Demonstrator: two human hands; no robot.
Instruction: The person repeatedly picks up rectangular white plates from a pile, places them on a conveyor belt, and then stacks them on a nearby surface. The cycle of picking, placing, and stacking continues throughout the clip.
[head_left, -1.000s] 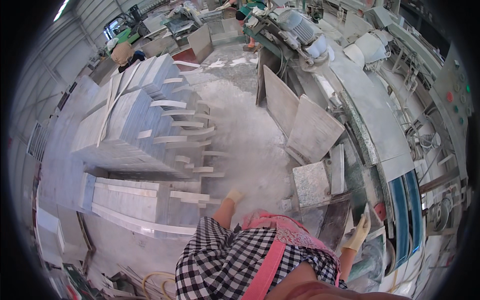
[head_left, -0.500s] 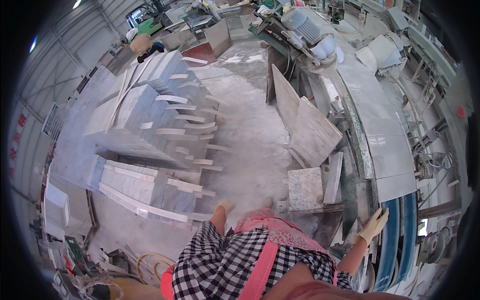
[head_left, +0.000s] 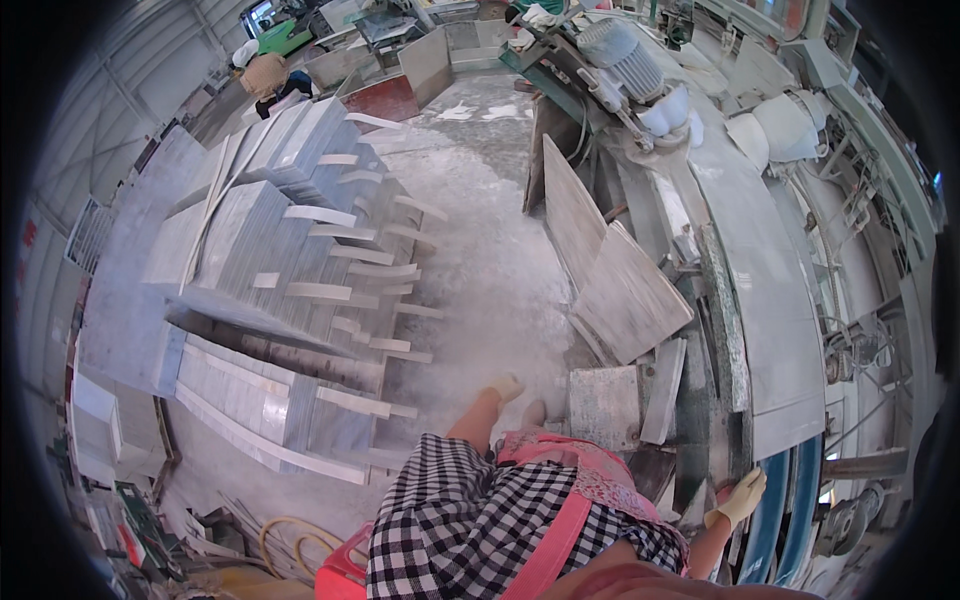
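Over on the left I see a big stack of pale slabs (head_left: pixel 225 245), with white strips (head_left: pixel 320 215) poking out of its side toward the pale, dusty floor (head_left: pixel 480 220). A lower stack (head_left: pixel 240 385) sits just beside it. Beyond them a person in a tan top (head_left: pixel 265 75) bends low, near a green machine (head_left: pixel 285 37) and a reddish panel (head_left: pixel 382 105) standing on edge. Across the floor, a broad grey slab (head_left: pixel 632 295) stands tilted in front of a narrower-looking one (head_left: pixel 572 210); a ribbed grey motor (head_left: pixel 620 58) is mounted above. Closer in, a beige hose (head_left: pixel 270 530) curls near a red plastic object (head_left: pixel 342 570).
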